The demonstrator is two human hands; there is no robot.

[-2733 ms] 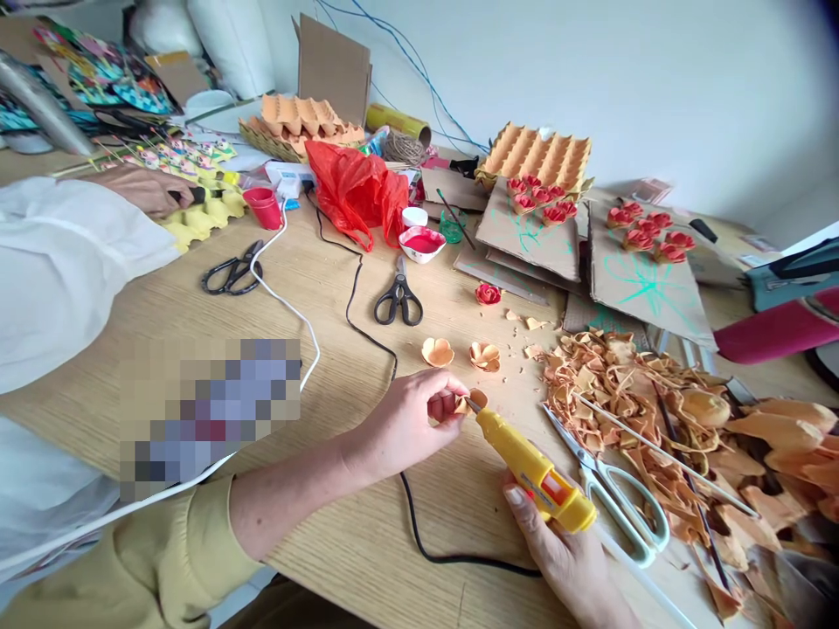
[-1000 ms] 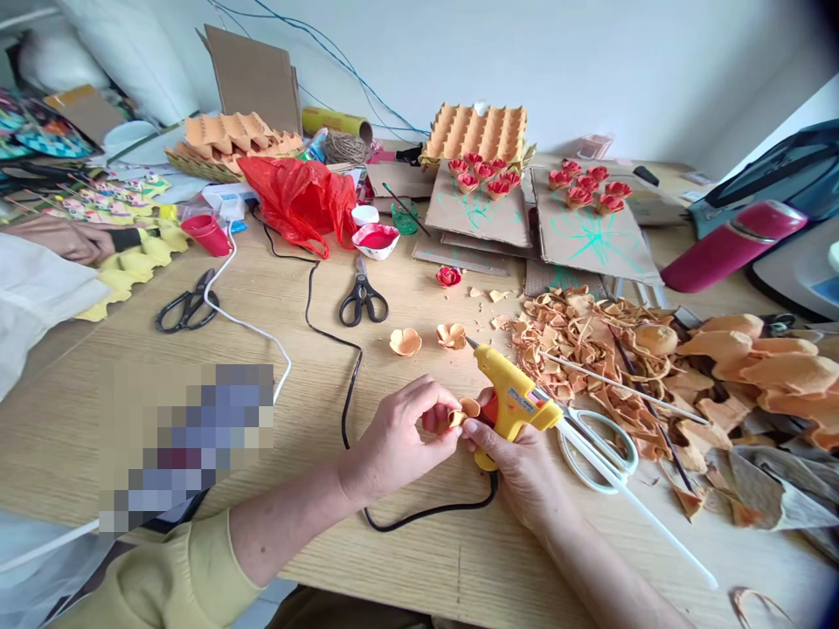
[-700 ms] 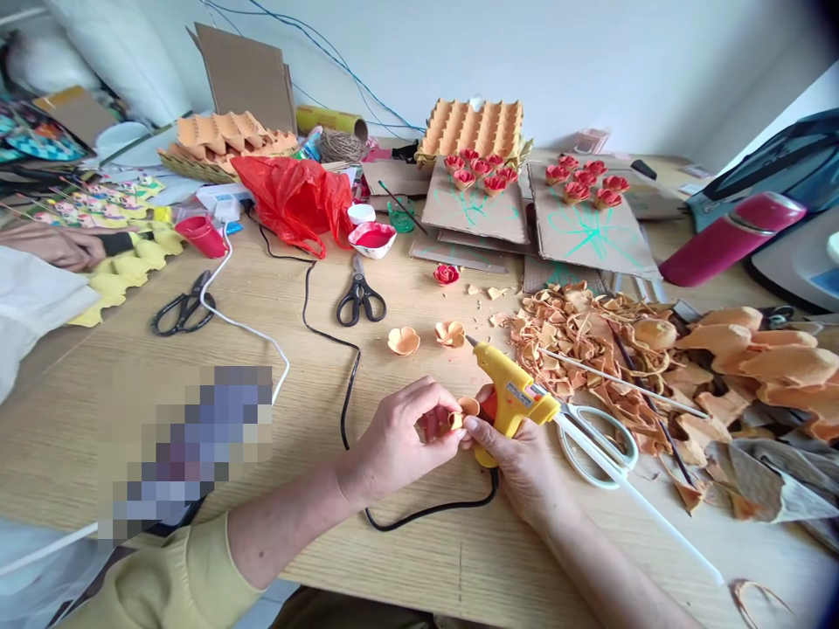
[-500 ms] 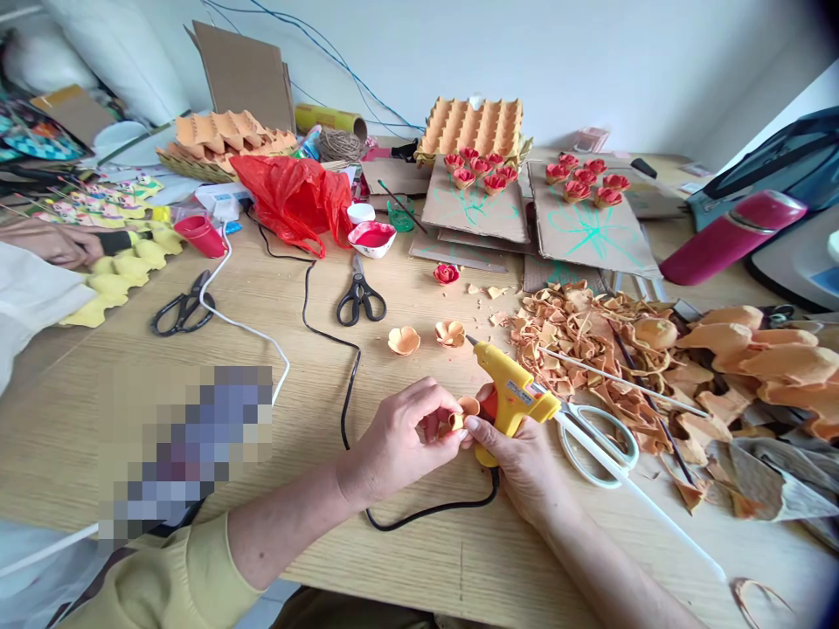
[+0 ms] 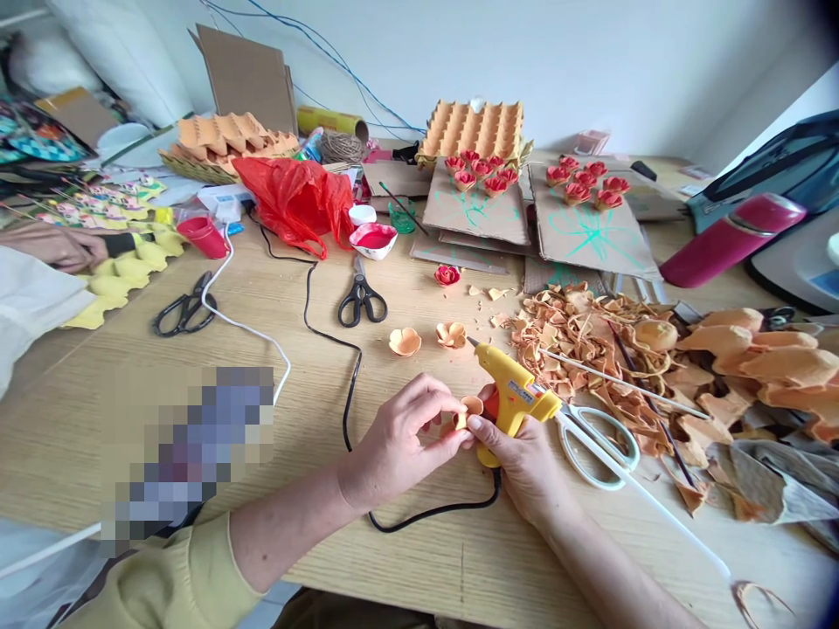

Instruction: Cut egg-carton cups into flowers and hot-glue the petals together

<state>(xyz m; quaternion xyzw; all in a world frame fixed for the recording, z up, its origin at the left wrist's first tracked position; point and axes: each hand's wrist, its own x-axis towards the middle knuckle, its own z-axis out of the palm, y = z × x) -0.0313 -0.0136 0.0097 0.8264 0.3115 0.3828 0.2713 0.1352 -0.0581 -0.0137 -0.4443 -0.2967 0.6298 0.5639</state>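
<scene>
Between the fingertips of my left hand point(image 5: 412, 432) is a small orange egg-carton petal piece point(image 5: 471, 405), pinched and curled. My right hand point(image 5: 524, 459) is wrapped around a yellow hot glue gun point(image 5: 515, 389), and its thumb tip also meets the petal piece. The gun's nozzle points up and left, and a long glue stick point(image 5: 642, 494) sticks out of its back. Just beyond the hands lie two orange carton flower cups point(image 5: 405, 342). Farther off sits a red painted flower point(image 5: 447, 275).
Black scissors point(image 5: 363, 297) lie near a bowl of red paint point(image 5: 373, 239). White-handled scissors point(image 5: 599, 445) and carton scraps point(image 5: 577, 349) spread to the right. Red flowers stand on cardboard point(image 5: 475, 210). The gun's black cord point(image 5: 433, 515) loops across the table. Another person's hand point(image 5: 56, 247) is at left.
Almost nothing differs. My left fingers shift very slightly around the petal piece, while the glue gun stays in my right hand at the same spot.
</scene>
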